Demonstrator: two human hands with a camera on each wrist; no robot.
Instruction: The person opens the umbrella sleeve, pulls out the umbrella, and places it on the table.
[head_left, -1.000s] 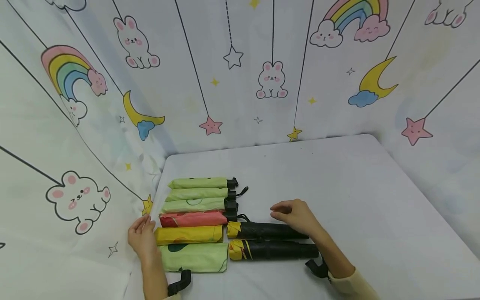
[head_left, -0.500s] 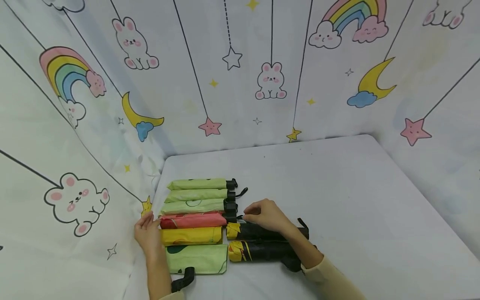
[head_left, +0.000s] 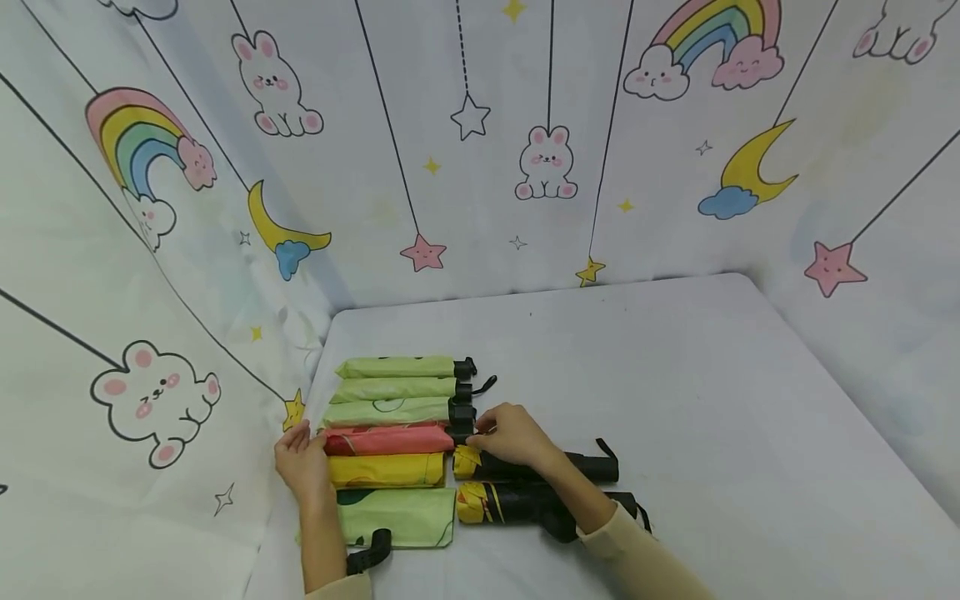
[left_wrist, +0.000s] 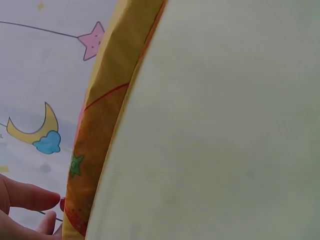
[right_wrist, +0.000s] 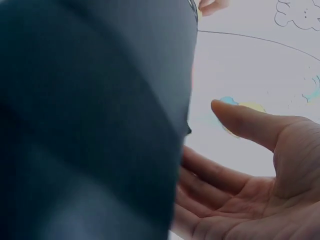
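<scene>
A red folded umbrella (head_left: 390, 439) with a black handle lies crosswise in a column of folded umbrellas. My left hand (head_left: 306, 467) is at its left end; in the left wrist view the index finger (left_wrist: 35, 196) reaches a small red tip past a yellow folded umbrella (left_wrist: 107, 115). At the black handle end is my right hand (head_left: 516, 435), thumb and fingertips right by it. The right wrist view shows the thumb (right_wrist: 250, 122) spread from the loosely bent fingers, partly hidden behind a large dark umbrella close to the camera.
Three light green folded umbrellas (head_left: 390, 410) lie beyond the red one. Nearer are the yellow umbrella (head_left: 386, 471) and a wider green one (head_left: 397, 518). Two black umbrellas with yellow ends (head_left: 592, 467) lie under my right forearm. A patterned curtain borders the white table (head_left: 675, 375).
My right hand has moved left from above the black umbrellas to the red umbrella's handle end. My left hand has shifted slightly right, to the red umbrella's other end.
</scene>
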